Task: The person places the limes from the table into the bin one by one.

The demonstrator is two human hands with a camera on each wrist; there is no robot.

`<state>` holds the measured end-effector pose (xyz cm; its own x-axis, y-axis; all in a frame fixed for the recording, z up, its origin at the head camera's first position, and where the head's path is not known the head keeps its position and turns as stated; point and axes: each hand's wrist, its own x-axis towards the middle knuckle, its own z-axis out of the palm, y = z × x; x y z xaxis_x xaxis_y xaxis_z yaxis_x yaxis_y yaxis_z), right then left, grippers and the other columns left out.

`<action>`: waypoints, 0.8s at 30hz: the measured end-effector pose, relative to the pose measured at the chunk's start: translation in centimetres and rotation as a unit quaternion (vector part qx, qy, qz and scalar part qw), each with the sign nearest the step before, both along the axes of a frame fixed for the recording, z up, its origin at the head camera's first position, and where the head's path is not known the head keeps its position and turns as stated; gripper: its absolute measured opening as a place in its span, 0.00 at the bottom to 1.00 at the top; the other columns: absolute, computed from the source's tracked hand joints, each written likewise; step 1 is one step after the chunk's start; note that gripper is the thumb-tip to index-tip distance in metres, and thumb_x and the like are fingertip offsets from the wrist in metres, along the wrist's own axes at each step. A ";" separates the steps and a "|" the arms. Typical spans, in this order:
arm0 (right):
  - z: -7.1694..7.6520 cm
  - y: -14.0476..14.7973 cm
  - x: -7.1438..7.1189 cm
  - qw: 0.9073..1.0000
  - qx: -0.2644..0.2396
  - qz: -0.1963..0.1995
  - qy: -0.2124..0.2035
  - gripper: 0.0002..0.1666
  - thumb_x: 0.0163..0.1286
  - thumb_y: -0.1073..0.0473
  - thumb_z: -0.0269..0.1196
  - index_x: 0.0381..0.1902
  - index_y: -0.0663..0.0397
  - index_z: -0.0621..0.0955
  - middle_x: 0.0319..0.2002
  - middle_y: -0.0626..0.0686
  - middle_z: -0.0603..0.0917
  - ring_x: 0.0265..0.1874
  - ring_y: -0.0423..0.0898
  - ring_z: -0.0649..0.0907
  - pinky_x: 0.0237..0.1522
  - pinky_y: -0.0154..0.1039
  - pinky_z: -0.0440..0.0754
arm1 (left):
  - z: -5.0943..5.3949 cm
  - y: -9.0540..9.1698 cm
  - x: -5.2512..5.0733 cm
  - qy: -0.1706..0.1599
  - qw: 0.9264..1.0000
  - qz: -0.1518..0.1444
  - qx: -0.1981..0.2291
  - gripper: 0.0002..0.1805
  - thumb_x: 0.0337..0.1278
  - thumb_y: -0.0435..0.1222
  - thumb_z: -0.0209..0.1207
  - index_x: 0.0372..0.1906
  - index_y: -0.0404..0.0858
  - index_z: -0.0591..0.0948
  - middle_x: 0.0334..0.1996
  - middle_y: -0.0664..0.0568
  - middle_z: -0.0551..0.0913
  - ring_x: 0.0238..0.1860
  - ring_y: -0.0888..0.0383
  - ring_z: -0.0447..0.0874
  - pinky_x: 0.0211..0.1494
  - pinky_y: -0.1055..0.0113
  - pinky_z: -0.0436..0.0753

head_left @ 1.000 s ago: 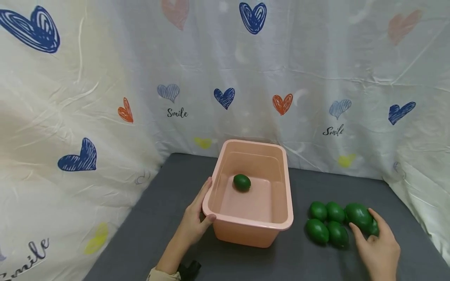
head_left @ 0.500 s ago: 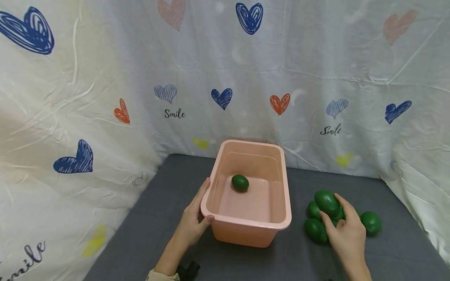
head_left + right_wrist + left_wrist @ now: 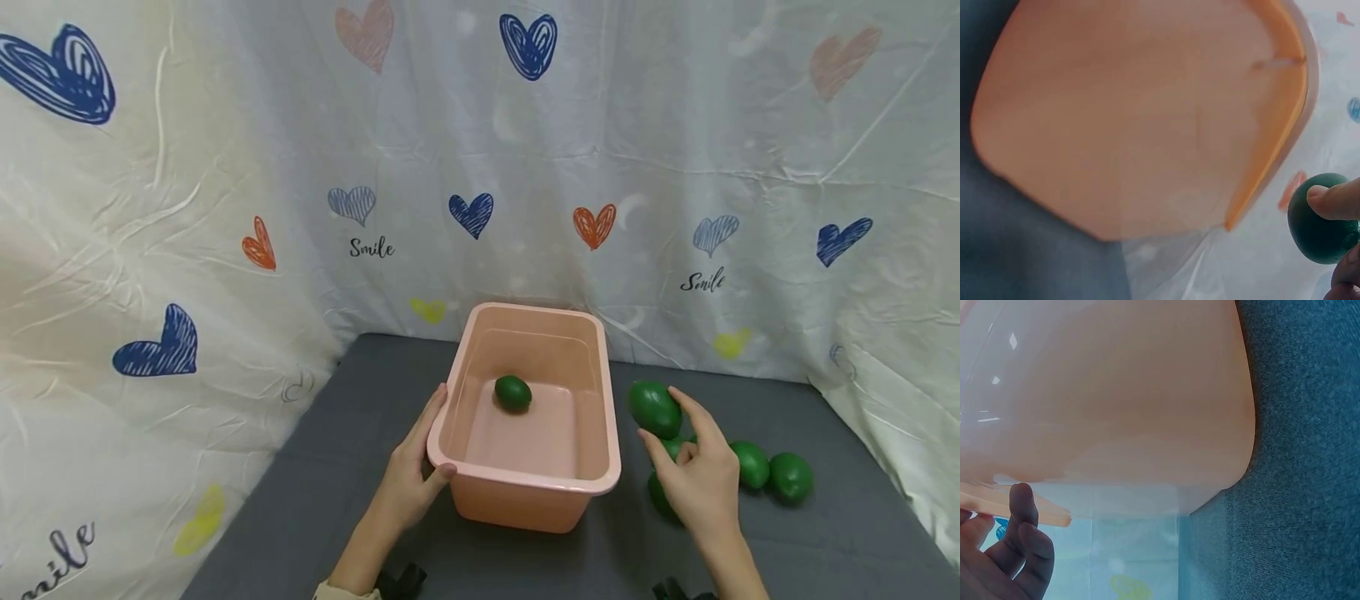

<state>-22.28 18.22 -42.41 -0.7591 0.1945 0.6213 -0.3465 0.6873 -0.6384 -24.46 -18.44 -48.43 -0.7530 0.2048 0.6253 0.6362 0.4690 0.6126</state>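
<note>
A pink plastic tub [image 3: 517, 508] stands on the dark grey table, with one green oval fruit [image 3: 513, 392] lying inside. My left hand [image 3: 408, 479] holds the tub's near left corner, thumb at the front and fingers along the left side under the rim. Right of the tub, my right hand [image 3: 701, 483] pinches a larger glossy green oval fruit [image 3: 654, 408] between thumb and fingertips, raised above the others. In the right wrist view this held fruit [image 3: 1317, 228] shows beside the tub's side wall [image 3: 1116, 125].
Several more green fruits lie on the table right of the tub, such as the rightmost fruit [image 3: 791, 478]; my right hand partly hides some. A white curtain [image 3: 645, 150] printed with hearts hangs behind and at the sides of the grey table [image 3: 300, 517].
My right hand has lifted the large green fruit from the group and carried it left toward the tub. My left hand has stayed at the tub's corner.
</note>
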 end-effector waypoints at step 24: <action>1.7 -4.4 -0.9 0.967 -0.170 0.147 -0.119 0.36 0.67 0.56 0.78 0.71 0.51 0.79 0.62 0.62 0.84 0.06 0.38 0.65 0.13 0.32 0.67 | -0.2 -0.3 -0.2 -0.005 1.000 -0.003 0.000 0.51 0.72 0.72 0.48 0.87 0.46 0.55 0.85 0.52 0.58 0.82 0.53 0.61 0.76 0.70 0.67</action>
<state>-23.20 13.77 -40.72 -0.9263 0.1106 0.3603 -0.3107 0.3173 -0.8960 -24.67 -18.69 -48.60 -0.7577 0.2090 0.6182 0.6329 0.4659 0.6183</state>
